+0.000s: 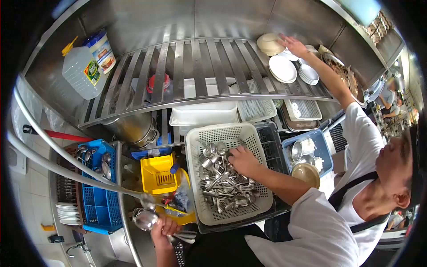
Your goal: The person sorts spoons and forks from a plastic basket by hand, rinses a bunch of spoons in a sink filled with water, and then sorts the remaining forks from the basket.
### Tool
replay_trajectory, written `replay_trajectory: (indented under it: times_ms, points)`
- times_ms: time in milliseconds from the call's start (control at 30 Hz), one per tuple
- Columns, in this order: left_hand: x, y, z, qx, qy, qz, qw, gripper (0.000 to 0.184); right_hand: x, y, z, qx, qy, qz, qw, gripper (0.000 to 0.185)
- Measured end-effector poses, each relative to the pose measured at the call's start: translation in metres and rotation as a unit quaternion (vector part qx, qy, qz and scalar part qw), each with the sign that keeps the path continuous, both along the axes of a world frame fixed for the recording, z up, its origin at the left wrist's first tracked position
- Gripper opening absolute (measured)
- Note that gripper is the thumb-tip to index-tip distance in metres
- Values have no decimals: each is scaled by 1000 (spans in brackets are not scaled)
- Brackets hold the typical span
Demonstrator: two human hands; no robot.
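Observation:
My left hand (163, 232), with a band on its wrist, is closed round a bunch of metal spoons (145, 219). Their shiny bowls point up and left, and the handles stick out on the right. My right hand is out of view. Up and to the right is a white perforated basket (194, 209) with loose forks and spoons (227, 180) heaped inside. A co-worker's hand (243, 161) rests on that cutlery. Close above my left hand lie a yellow basket (159, 187) and a yellow container holding small items.
A co-worker in a white shirt leans in from the right, one hand (296, 46) beside bowls (269, 43) on the slatted shelf (195, 66). A blue cutlery rack (95, 198) stands left, behind curved pipes (58, 162). A blue tub (328, 153) holds dishes.

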State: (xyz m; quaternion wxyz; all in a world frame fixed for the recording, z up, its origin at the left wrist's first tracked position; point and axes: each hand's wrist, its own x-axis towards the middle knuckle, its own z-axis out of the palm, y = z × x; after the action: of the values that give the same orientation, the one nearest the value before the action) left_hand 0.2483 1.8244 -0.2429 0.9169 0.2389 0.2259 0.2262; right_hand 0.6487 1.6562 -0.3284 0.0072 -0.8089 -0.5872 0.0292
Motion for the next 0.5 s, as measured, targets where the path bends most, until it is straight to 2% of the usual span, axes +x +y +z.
replay_trajectory:
  times_ms: [67,133,200,267,333,400,467,500]
  points:
    - [37,-10,11,19,30,-14,999,30,19,-7,-4,9,24,-24,999,34]
    - [64,-14,14,96,77,-33,992,28,35,-10,8,-2,56,-41,998,35]
    - [84,-17,15,107,103,-30,988,28,37,-10,32,91,64,84,990,32]
    - [97,-19,16,113,131,-32,984,28,33,-5,21,62,80,118,988,33]
    - [103,-19,14,110,96,-58,987,27,30,0,-4,-14,74,183,980,39]
    - [105,-17,5,95,64,-68,991,27,29,7,2,-62,93,177,978,41]
    - [108,-17,3,45,50,-54,996,29,34,13,7,-33,97,147,984,36]
    - [105,-12,-5,15,19,-67,997,25,41,15,16,73,55,153,984,27]
